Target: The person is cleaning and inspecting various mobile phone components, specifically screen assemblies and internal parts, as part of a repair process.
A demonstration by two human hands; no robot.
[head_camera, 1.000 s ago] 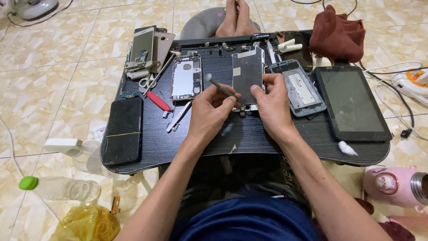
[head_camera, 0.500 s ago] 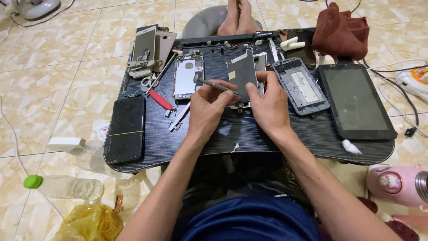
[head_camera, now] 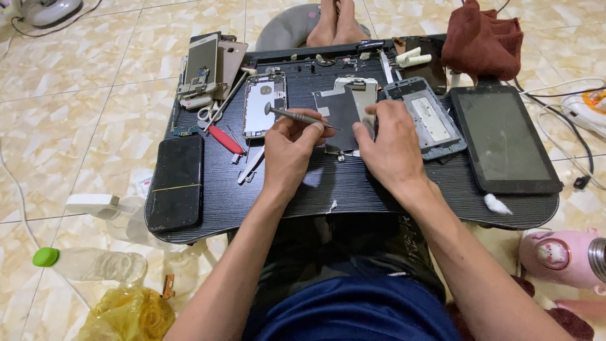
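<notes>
Phone screen assembly (head_camera: 341, 117) stood tilted at mid-table (head_camera: 353, 189) (back plate facing up), pinched along its edge by the right hand (head_camera: 386, 142); the left hand (head_camera: 290, 148) gripped a metal spudger (head_camera: 297, 115) against it.

This looks like a home turned phone-repair corner: a low black worktop (head_camera: 353, 189) sits on a tiled floor (head_camera: 82, 126). Opened phones (head_camera: 264, 104), a tablet (head_camera: 505, 139), scissors (head_camera: 205, 113) and a red-handled tool (head_camera: 226, 139) crowd it, with bare feet (head_camera: 338, 22) beyond.
</notes>
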